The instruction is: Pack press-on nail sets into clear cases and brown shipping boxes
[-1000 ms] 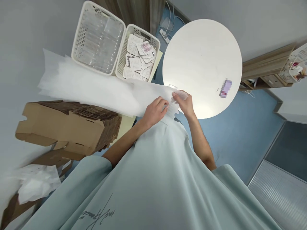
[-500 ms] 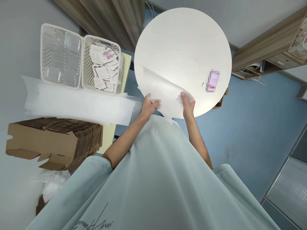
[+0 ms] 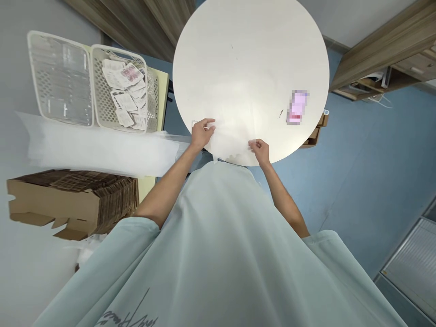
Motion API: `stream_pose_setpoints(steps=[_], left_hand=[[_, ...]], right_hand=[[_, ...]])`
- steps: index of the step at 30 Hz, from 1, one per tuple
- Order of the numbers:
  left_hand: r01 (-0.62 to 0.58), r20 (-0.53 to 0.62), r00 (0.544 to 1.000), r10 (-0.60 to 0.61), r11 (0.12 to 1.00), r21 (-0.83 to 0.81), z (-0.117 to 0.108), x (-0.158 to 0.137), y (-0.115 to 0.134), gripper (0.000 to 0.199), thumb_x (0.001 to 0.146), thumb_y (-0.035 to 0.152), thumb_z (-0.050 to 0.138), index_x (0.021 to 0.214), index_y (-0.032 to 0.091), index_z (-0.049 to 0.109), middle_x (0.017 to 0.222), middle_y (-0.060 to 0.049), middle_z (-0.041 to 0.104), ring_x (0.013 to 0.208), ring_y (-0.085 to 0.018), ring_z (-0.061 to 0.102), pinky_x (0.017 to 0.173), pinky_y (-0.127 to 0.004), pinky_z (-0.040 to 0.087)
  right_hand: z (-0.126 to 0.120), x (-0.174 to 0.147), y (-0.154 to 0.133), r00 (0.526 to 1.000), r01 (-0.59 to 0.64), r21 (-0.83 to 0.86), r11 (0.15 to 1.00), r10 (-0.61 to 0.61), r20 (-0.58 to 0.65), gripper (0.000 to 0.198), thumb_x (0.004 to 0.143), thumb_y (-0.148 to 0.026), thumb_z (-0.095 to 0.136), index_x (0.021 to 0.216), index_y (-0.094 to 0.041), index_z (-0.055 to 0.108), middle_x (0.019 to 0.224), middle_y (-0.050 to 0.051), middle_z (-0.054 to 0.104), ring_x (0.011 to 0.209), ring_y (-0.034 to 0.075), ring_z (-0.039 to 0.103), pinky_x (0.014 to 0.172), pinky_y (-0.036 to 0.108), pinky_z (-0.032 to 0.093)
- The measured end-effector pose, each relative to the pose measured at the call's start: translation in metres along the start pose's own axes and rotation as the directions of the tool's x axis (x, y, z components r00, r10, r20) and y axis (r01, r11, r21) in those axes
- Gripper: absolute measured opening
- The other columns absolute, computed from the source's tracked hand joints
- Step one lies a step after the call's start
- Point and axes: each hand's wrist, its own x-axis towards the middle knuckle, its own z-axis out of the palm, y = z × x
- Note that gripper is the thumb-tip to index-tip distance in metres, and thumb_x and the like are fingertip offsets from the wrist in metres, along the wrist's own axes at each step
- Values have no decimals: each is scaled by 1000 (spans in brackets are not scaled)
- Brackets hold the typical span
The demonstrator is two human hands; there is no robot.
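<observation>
A thin translucent white sheet (image 3: 230, 138) lies over the near edge of the round white table (image 3: 252, 59), hard to make out against the pale top. At its left end, my left hand (image 3: 202, 133) pinches it between thumb and fingers. My right hand (image 3: 260, 150) is closed on the sheet's right edge, fingers curled in. Whether the sheet is plastic or paper, I cannot tell. To the left, a stack of similar translucent sheets (image 3: 102, 145) reaches toward my left forearm.
Left of the table stand a white basket of printed cards (image 3: 153, 95), a white basket of clear plastic boxes (image 3: 63, 77) and a row of folded cardboard boxes (image 3: 54, 197). A blurred pink item (image 3: 297, 106) lies on the table's right side. Wooden shelving (image 3: 381, 50) stands at right.
The sheet, raised and slanting before, now lies lower and flatter near the table's edge. My left hand has moved up and left; my right hand has shifted slightly left and lower. The view has shifted.
</observation>
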Motion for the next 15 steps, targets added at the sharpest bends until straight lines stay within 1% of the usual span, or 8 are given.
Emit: stream_pose_setpoints(steps=[6, 8, 11, 13, 15], left_hand=[[14, -11, 1000, -14, 998, 61, -2, 18, -11, 26, 93, 27, 73, 115, 20, 87, 105, -7, 82, 90, -23, 71, 93, -37, 60], [20, -10, 1000, -19, 997, 75, -7, 24, -17, 25, 94, 26, 72, 114, 20, 86, 108, -8, 83, 91, -23, 73, 94, -38, 60], [4, 0, 1000, -4, 991, 130, -20, 31, -28, 29, 99, 23, 64, 119, 19, 84, 116, -10, 84, 96, -26, 77, 98, -43, 62], [-45, 12, 999, 43, 975, 219, -30, 34, -40, 32, 100, 20, 62, 125, 19, 82, 130, -13, 82, 112, -31, 77, 109, -48, 61], [-123, 71, 992, 106, 940, 318, -40, 36, -54, 38, 97, 20, 67, 133, 19, 79, 149, -16, 75, 137, -37, 69, 124, -55, 54]], right_hand=[[10, 15, 19, 1000, -22, -19, 1000, 22, -7, 54, 84, -77, 80, 89, -25, 67, 90, 2, 77, 86, 20, 75, 84, 36, 63], [12, 20, 24, 999, -31, -14, 999, 31, -12, 53, 83, -77, 82, 88, -26, 66, 88, 1, 76, 84, 20, 74, 83, 36, 63], [14, 26, 28, 998, -44, -27, 999, 43, -42, 52, 83, -75, 83, 87, -26, 66, 86, 1, 76, 82, 20, 73, 82, 36, 62], [14, 28, 29, 997, -54, -43, 998, 52, -64, 51, 84, -74, 82, 86, -26, 65, 86, 0, 75, 81, 19, 71, 81, 35, 62], [15, 30, 29, 994, -69, -64, 996, 63, -85, 49, 86, -72, 81, 86, -26, 65, 86, 0, 74, 80, 18, 69, 80, 35, 61]])
